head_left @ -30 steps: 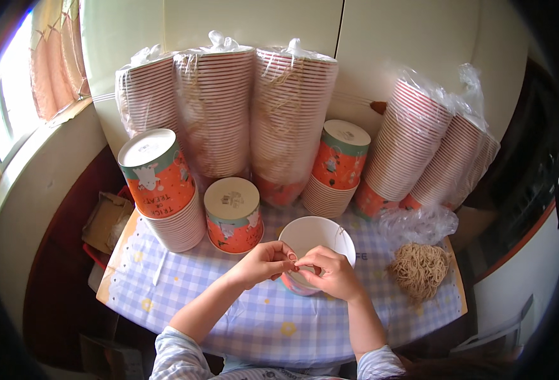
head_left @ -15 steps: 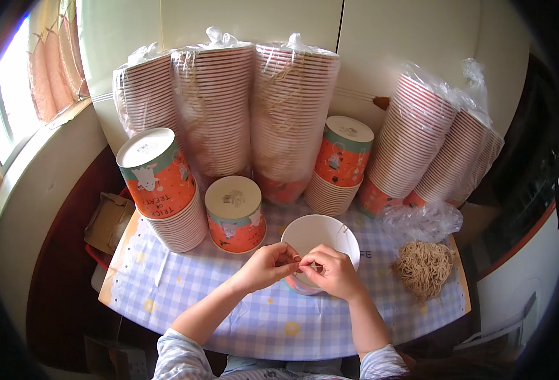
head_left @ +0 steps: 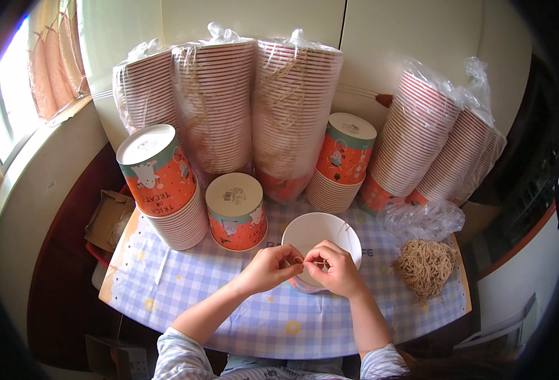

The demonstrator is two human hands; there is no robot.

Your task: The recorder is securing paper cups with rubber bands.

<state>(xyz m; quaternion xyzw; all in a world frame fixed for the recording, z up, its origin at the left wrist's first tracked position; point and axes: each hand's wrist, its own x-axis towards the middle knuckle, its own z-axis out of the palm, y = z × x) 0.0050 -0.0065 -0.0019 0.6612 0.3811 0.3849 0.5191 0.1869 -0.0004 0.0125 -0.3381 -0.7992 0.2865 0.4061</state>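
Note:
An open paper bucket (head_left: 301,233), white inside, stands upright in front of me. Over its near rim, my left hand (head_left: 270,268) and my right hand (head_left: 336,271) meet fingertip to fingertip. Both are closed in a pinch on a thin beige string, of which a small loop shows between the fingers. A bit of similar string (head_left: 347,227) shows at the bucket's far right rim. Whether the pinched string runs through the bucket's wall is hidden by my fingers. To the right lies a tangled heap of beige string (head_left: 425,267).
Upside-down orange and green buckets stand left of centre, a single one (head_left: 234,201) and a nested stack (head_left: 156,183); another stack (head_left: 344,161) is behind. Tall plastic-wrapped bucket stacks (head_left: 216,107) line the back. Crumpled clear plastic (head_left: 425,220) lies by the string heap. A checked cloth (head_left: 229,316) covers the table.
My fingertips have shifted slightly, and the small loop of string between them shows more clearly. The view has moved a little; the bucket and stacks stay in place.

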